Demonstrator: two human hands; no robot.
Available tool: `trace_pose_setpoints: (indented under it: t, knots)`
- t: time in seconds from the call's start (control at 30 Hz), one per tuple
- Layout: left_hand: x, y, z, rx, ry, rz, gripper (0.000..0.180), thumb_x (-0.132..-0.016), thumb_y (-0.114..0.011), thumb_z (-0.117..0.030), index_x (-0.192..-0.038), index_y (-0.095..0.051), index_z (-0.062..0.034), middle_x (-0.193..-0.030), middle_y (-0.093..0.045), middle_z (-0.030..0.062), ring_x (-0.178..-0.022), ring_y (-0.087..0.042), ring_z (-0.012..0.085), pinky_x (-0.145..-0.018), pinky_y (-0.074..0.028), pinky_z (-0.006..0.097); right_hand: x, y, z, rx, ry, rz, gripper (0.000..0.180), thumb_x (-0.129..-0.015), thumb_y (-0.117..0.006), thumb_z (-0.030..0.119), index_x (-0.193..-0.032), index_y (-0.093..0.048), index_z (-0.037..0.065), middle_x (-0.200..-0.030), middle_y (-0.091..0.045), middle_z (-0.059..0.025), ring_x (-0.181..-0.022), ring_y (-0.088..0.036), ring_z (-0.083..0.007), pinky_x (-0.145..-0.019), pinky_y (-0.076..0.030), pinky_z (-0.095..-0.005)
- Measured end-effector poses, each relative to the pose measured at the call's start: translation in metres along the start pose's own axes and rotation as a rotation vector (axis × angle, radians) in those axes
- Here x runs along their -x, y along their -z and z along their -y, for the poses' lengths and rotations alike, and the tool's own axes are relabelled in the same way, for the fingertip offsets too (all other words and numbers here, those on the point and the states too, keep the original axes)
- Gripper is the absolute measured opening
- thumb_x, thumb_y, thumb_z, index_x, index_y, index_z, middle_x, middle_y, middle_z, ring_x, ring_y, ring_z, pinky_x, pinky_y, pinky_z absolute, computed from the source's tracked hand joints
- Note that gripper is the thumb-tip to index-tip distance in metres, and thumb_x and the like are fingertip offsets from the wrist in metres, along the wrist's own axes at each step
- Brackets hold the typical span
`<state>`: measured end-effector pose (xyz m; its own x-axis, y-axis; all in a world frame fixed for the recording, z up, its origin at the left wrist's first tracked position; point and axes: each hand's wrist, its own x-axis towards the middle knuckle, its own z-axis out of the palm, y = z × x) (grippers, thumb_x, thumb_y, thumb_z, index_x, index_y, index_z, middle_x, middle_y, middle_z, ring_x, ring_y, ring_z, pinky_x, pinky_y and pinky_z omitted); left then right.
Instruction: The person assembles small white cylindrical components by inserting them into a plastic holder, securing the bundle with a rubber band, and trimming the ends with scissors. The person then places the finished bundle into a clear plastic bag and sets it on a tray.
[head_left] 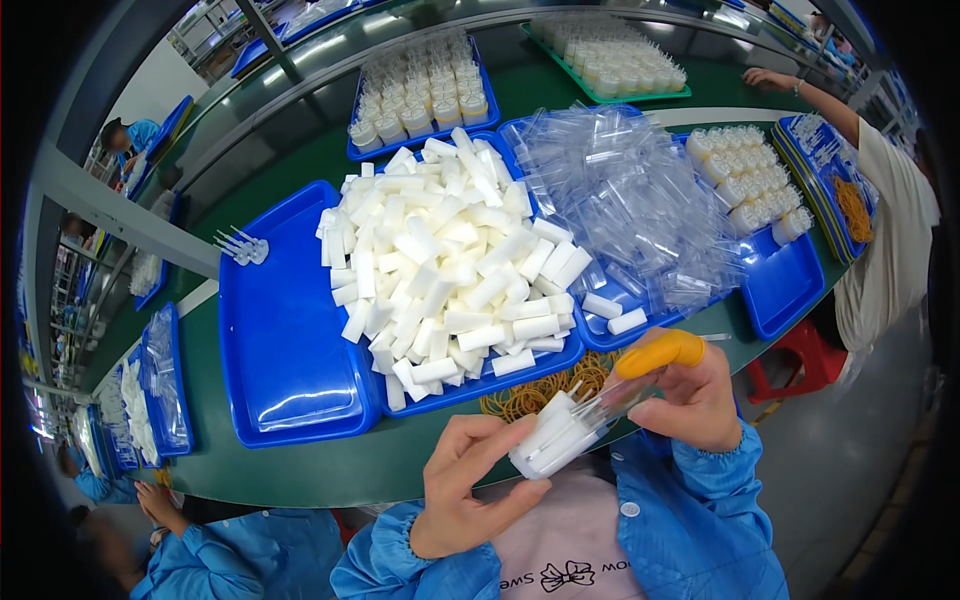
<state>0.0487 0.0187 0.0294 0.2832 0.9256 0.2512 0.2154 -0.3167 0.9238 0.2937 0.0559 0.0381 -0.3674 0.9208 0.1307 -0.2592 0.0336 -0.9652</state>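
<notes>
Close to my body, my left hand (465, 490) pinches a white plastic assembly (552, 450) between thumb and fingers. Upright white sticks, like foam strips, stand in its base. From the other side, my right hand (690, 395) grips a clear plastic tube (612, 402) with thumb and forefinger, its end over the assembly. A yellow finger cot (660, 352) covers one fingertip of that hand. Just beyond my hands lies a big heap of white foam blocks (440, 250) in a blue tray, beside a pile of clear plastic tubes (625, 190).
At the left a blue tray (290, 370) holds one small white piece with prongs (242, 246). Trays of finished-looking assemblies (420, 95) stand at the back. Rubber bands (540, 392) lie under the heap's front edge. A person's arm (835, 110) reaches in at right; another person (230, 550) sits at lower left.
</notes>
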Motion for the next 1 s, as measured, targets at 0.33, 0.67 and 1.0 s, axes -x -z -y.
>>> trace_pose_setpoints:
  t: [0.33,0.67,1.0]
  knots:
    - [0.005,-0.001,0.007,-0.134,-0.115,0.118,0.053,-0.063,-0.079,-0.005,-0.113,-0.063,-0.0003,-0.105,-0.05,0.0127,-0.089,-0.055,0.0209,-0.078,-0.047,0.03,-0.001,-0.004,-0.001,0.014,-0.057,0.02,0.033,-0.079,-0.064,-0.005,-0.111,-0.057,-0.004,-0.106,-0.06,-0.0135,-0.097,-0.063,-0.021,-0.086,-0.051,-0.0321]
    - [0.001,-0.008,0.032,0.102,0.073,-0.138,0.055,-0.064,-0.08,0.0,-0.115,-0.061,-0.0004,-0.119,-0.051,0.0136,-0.103,-0.056,0.0216,-0.088,-0.046,0.033,-0.008,0.0,-0.007,0.423,0.117,-0.108,0.029,-0.08,-0.067,0.009,-0.107,-0.063,0.001,-0.1,-0.06,-0.0094,-0.091,-0.058,-0.0185,-0.081,-0.046,-0.0302]
    - [-0.001,-0.016,0.03,0.857,0.457,-0.274,0.05,-0.07,-0.06,0.016,-0.118,-0.051,0.0064,-0.12,-0.048,0.0118,-0.108,-0.054,0.0221,-0.094,-0.045,0.034,-0.002,-0.007,-0.023,0.487,0.251,-0.253,0.021,-0.071,-0.075,0.007,-0.089,-0.065,0.003,-0.094,-0.065,-0.007,-0.103,-0.058,-0.0265,-0.087,-0.045,-0.0366]
